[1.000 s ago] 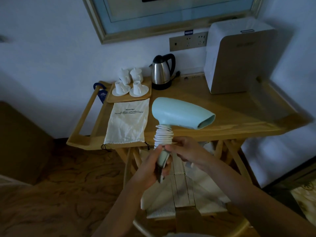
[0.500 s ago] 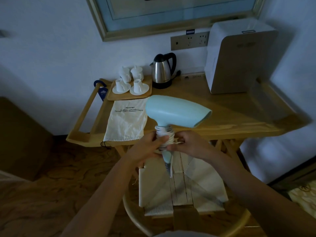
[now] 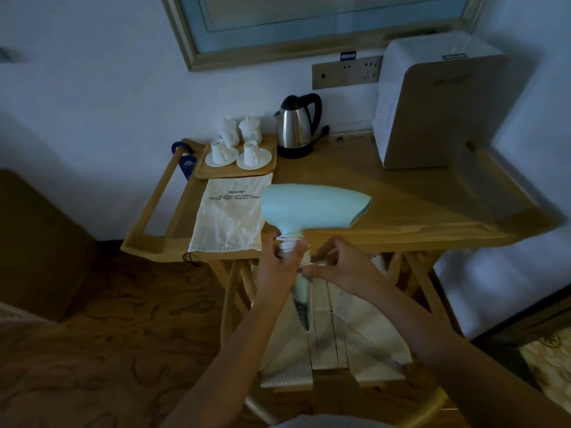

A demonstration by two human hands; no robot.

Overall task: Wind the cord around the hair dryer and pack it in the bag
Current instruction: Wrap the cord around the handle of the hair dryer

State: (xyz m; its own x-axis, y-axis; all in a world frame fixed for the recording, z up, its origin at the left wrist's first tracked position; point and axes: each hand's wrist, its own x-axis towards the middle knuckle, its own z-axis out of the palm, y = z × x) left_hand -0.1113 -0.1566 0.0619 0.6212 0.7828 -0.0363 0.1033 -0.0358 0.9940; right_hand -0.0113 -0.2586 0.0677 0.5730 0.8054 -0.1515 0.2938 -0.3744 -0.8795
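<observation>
A cream cloth drawstring bag (image 3: 230, 216), printed "UNISKIN" upside down, is lying flat on the wooden table (image 3: 401, 205). At its three o'clock, the left hand (image 3: 279, 268) is gripping the smooth pale-blue hair dryer (image 3: 312, 208) by its handle, over white cord (image 3: 289, 242) coils. The right hand (image 3: 343, 270) is pinching the cord's end.

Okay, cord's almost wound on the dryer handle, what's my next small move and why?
Probably tuck the cord end under the coils. The left hand grips the wound cord on the hair dryer handle, while the right hand pinches the last bit beside it. The bag lies flat on the table, so packing likely comes after.
</observation>
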